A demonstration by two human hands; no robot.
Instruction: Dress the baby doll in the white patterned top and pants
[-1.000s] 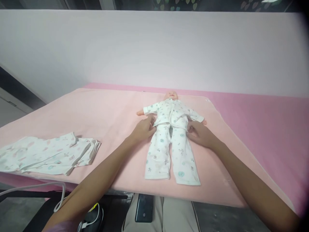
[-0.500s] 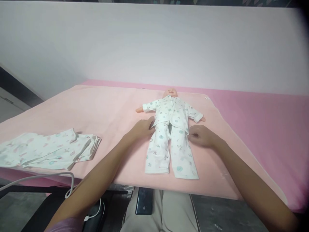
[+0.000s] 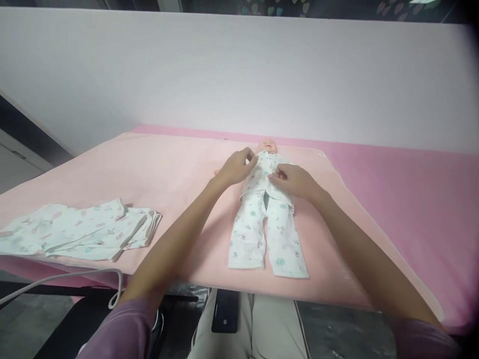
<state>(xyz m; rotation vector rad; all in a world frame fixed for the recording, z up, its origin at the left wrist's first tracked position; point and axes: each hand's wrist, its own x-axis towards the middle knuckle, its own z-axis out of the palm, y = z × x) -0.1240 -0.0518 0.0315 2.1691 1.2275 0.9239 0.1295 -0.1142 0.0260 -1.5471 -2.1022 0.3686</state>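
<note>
A doll (image 3: 268, 146) lies on its back on the peach mat, head away from me. It wears a white patterned top (image 3: 258, 180) and matching trousers (image 3: 249, 234). My left hand (image 3: 238, 165) is over the top's left side near the shoulder, fingers curled, and hides most of the doll's arm there. Over the chest's right side is my right hand (image 3: 294, 180), thumb and fingers drawn together near the front opening. Whether either hand pinches cloth is too small to tell.
Folded white patterned clothes (image 3: 86, 229) lie on the peach mat (image 3: 179, 164) at the left. A white cable (image 3: 75, 274) loops by the front left edge. A dark phone (image 3: 225, 311) rests on my lap. Behind the table stands a pale wall (image 3: 239, 75).
Both hands have moved up and inward, from beside the doll's hips to over its chest. The view has shifted slightly. The doll and its clothes look the same.
</note>
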